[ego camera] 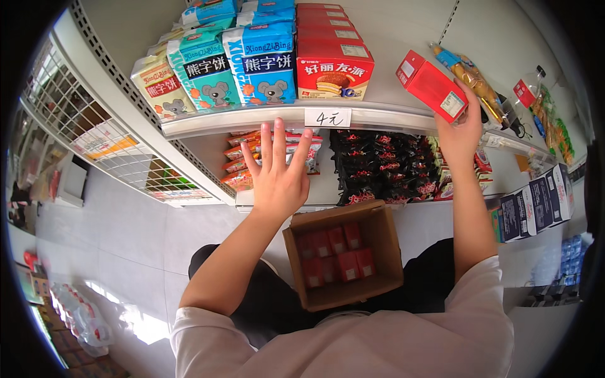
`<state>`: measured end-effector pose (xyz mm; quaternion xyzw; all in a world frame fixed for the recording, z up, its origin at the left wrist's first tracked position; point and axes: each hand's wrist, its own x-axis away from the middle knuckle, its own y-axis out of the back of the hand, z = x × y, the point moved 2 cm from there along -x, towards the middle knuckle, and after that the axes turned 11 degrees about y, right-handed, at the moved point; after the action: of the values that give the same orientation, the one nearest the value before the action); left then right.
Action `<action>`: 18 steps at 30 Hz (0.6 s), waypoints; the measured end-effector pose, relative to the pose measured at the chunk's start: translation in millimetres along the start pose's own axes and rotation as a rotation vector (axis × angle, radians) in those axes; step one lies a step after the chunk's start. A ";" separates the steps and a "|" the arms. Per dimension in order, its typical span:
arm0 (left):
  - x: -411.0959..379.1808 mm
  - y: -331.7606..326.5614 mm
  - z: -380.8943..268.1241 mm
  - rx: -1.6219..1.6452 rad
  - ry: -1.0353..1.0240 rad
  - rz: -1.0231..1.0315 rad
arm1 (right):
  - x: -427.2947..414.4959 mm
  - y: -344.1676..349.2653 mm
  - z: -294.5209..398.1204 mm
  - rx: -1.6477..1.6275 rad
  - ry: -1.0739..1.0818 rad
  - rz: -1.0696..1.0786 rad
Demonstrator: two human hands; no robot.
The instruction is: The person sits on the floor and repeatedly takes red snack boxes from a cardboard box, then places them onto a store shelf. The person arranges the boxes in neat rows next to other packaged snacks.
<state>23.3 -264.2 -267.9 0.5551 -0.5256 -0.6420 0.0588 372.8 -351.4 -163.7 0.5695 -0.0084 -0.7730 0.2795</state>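
My right hand [461, 125] grips a red snack box [432, 87], held tilted above the right part of the upper shelf [392, 115]. Fingers spread and holding nothing, my left hand [281, 175] is just below the shelf's front edge, left of the price tag [327, 117]. A row of red pie boxes [333, 71] stands on that shelf, beside blue biscuit bags [260, 66], green ones [203, 71] and cream ones [160, 90]. Between my knees is an open cardboard box [394, 250] with several red boxes [350, 267] inside.
Black snack packets [383, 165] and orange ones [241, 165] fill the lower shelf. Long bagged snacks [472, 80] lie at the upper shelf's right. A wire mesh panel [104, 113] borders the left. Dark printed cartons [536, 203] are at the right, wrapped bottles [78, 316] at lower left.
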 end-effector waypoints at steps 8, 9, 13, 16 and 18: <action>-8.7 -8.7 9.2 -0.049 -0.012 -0.026 | -106.6 -54.2 -55.6 -0.069 -0.203 0.466; -8.0 -11.1 10.5 -0.055 -0.015 -0.029 | -117.7 -67.5 -62.5 -0.054 -0.231 0.501; -9.1 -20.1 12.0 -0.036 -0.051 -0.088 | -148.9 -111.4 -78.2 -0.219 -0.576 0.504; -10.5 -23.3 15.8 0.008 -0.082 -0.106 | -163.8 -136.6 -94.0 -0.241 -0.653 0.459; -11.3 -20.9 17.9 0.001 -0.104 -0.128 | -169.8 -156.8 -106.2 -0.319 -0.684 0.340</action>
<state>24.3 -236.6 -279.0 0.5534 -0.4917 -0.6722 -0.0099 433.6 -111.7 -104.3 0.2196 -0.0746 -0.8522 0.4691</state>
